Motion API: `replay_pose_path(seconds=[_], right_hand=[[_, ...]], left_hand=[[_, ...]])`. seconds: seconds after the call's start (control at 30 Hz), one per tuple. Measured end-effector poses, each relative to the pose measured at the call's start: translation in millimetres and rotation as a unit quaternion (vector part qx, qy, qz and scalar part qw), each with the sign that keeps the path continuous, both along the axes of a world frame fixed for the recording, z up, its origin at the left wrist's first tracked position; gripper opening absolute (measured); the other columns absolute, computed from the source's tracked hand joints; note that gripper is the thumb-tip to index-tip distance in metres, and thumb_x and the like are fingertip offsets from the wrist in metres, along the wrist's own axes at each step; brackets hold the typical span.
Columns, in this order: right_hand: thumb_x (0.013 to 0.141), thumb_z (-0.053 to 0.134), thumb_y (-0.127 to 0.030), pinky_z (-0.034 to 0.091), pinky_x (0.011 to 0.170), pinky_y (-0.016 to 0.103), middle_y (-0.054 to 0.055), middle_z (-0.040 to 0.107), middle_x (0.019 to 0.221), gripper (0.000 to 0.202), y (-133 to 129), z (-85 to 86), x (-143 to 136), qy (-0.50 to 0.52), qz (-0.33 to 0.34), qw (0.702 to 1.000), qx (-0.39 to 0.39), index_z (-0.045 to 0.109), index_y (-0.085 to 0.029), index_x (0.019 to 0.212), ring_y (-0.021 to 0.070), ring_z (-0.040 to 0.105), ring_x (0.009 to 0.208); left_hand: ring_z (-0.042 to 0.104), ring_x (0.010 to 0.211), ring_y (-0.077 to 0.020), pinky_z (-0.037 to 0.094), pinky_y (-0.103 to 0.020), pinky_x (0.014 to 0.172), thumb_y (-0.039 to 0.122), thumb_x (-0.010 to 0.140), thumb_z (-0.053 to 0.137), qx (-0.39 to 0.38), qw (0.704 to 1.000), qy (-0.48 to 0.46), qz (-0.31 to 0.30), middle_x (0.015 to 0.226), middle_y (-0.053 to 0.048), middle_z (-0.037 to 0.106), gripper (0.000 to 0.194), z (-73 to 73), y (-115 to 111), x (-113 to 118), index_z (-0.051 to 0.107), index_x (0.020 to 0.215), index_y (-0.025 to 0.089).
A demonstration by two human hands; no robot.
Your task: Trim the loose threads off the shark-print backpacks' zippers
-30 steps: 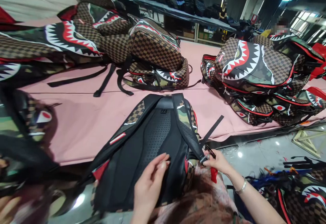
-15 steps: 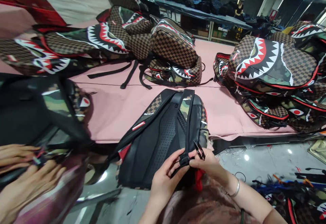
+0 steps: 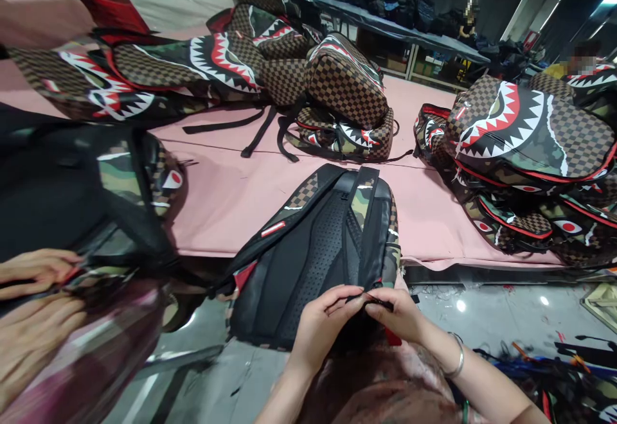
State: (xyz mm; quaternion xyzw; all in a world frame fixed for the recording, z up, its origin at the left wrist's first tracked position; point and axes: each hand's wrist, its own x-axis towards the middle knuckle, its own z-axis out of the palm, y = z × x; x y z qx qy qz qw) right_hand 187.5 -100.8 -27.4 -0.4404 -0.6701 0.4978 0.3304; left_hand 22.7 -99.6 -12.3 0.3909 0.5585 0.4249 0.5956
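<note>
Pinching with bent fingers, the left hand [image 3: 332, 318] and the right hand [image 3: 400, 315] are gripping a small dark piece [image 3: 377, 297] at the lower end of a shoulder strap [image 3: 362, 225]; what it exactly is, I cannot tell, because the fingers are hiding most of it. The backpack [image 3: 313, 263] is lying with its black back panel upward, its top resting on the pink table [image 3: 207, 212] and its bottom reaching past the near edge, toward the person. On its other strap, a red-and-white label [image 3: 273, 229] is showing — but its writing is appearing too small for reading. A silver bracelet [image 3: 454, 354] is circling the right wrist.

At the right, piled backpacks [image 3: 520, 135] are displaying printed shark mouths and eyes; the upper one is bearing a similar small tag [image 3: 461, 113], equally unreadable. Farther back, checkered bags [image 3: 347, 83] are lying together. At the left, a co-worker's hands [image 3: 43, 321] are holding part of another black bag [image 3: 53, 186] — blurred there.
</note>
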Motion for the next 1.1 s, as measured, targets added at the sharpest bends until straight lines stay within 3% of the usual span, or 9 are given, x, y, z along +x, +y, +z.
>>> replay_pose_path(seconds=[0.17, 0.33, 0.63, 0.93, 1.1], right_hand=[[0.083, 0.052, -0.034, 0.041, 0.062, 0.022, 0.001, 0.061, 0.080, 0.023, 2, 2.5, 3, -0.044, 0.007, 0.999, 0.009, 0.062, -0.019, 0.098, 0.0122, 0.052, 0.067], [0.089, 0.044, -0.028, 0.033, 0.054, 0.020, -0.005, 0.047, 0.063, 0.018, 11, 30.6, 19, -0.144, -0.005, 0.988, 0.046, 0.053, -0.019, 0.101, 0.0093, 0.042, 0.056], [0.086, 0.053, -0.035, 0.035, 0.058, 0.021, 0.001, 0.061, 0.072, 0.021, 37, 61.2, 31, -0.258, 0.118, 0.937, 0.203, 0.060, -0.018, 0.096, 0.0117, 0.054, 0.063], [0.088, 0.052, -0.032, 0.031, 0.057, 0.021, 0.000, 0.062, 0.071, 0.014, 47, 79.3, 26, -0.353, 0.212, 0.877, 0.250, 0.057, -0.019, 0.088, 0.0120, 0.057, 0.064], [0.088, 0.051, -0.030, 0.030, 0.054, 0.021, -0.001, 0.059, 0.064, 0.014, 45, 74.7, 27, -0.338, 0.195, 0.885, 0.255, 0.057, -0.018, 0.083, 0.0111, 0.054, 0.058]], left_hand=[[0.059, 0.063, -0.0153, 0.046, -0.024, 0.062, 0.037, 0.063, 0.066, -0.012, 0.998, 0.018, 0.055, 0.064, -0.001, 0.066, 0.020, -6.6, 1, 1, 0.066, 0.066, 0.017], [0.059, 0.067, -0.0160, 0.045, -0.024, 0.067, 0.041, 0.071, 0.059, 0.016, 0.991, 0.060, 0.118, 0.068, 0.000, 0.067, 0.023, -13.6, -4, 5, 0.062, 0.072, 0.019], [0.055, 0.061, -0.0146, 0.041, -0.023, 0.062, 0.040, 0.075, 0.053, 0.072, 0.980, 0.139, 0.120, 0.063, 0.003, 0.060, 0.021, -4.3, -8, 10, 0.059, 0.070, 0.021], [0.049, 0.059, -0.0127, 0.037, -0.023, 0.061, 0.038, 0.075, 0.052, 0.078, 0.982, 0.150, 0.089, 0.062, 0.004, 0.056, 0.020, -2.1, -7, 11, 0.059, 0.068, 0.021], [0.044, 0.055, -0.0116, 0.036, -0.023, 0.056, 0.038, 0.071, 0.056, 0.030, 0.990, 0.070, 0.122, 0.055, 0.004, 0.048, 0.020, 0.8, -4, 11, 0.056, 0.064, 0.019]])
